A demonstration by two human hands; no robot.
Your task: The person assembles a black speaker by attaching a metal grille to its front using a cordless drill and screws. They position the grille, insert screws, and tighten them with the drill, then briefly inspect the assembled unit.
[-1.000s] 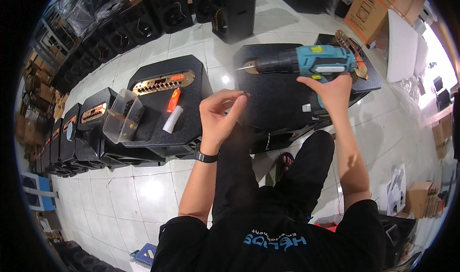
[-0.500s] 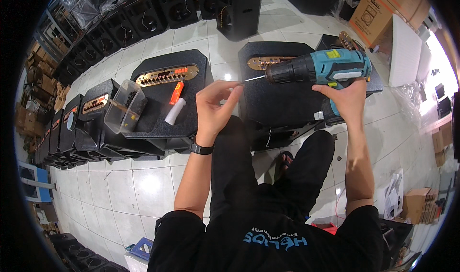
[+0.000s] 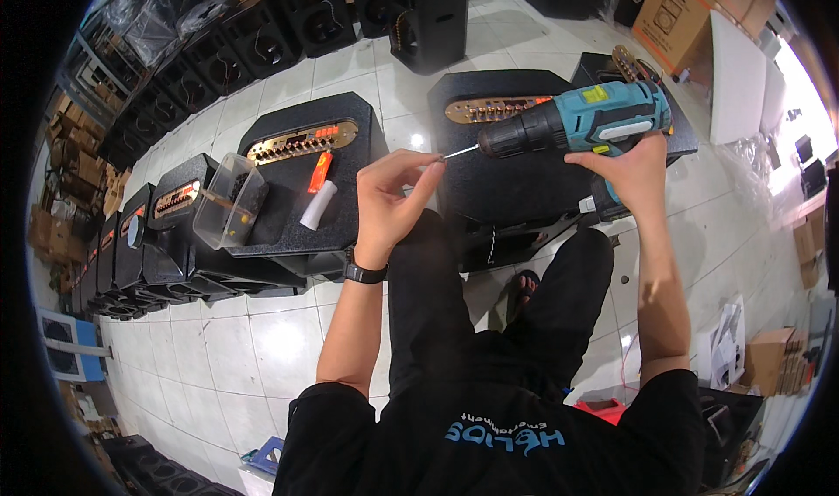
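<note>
My right hand (image 3: 631,171) is wrapped round the grip of a teal and black cordless drill (image 3: 612,116), held level above a black speaker cabinet (image 3: 498,168) with its chuck pointing left. A thin silver bit (image 3: 461,152) sticks out of the chuck. At its tip, my left hand (image 3: 395,194) pinches thumb and forefinger together; a tiny dark piece shows there, too small to name. Left of that hand, another speaker cabinet (image 3: 341,116) carries a gold control panel (image 3: 306,142), an orange packet (image 3: 321,173), a white tube-shaped piece (image 3: 318,206) and a clear plastic tub (image 3: 210,212) with small dark pieces.
More cabinets with panels (image 3: 177,197) line up to the left. Open speaker boxes (image 3: 262,46) stand in a row at the back. Cardboard boxes (image 3: 699,15) and a white foam sheet (image 3: 738,81) are at the far right. My legs are between the near cabinets, over a tiled floor (image 3: 280,347).
The view has shifted slightly. The drill's bit now reaches a little closer to my left fingertips, and both hands keep the same grip.
</note>
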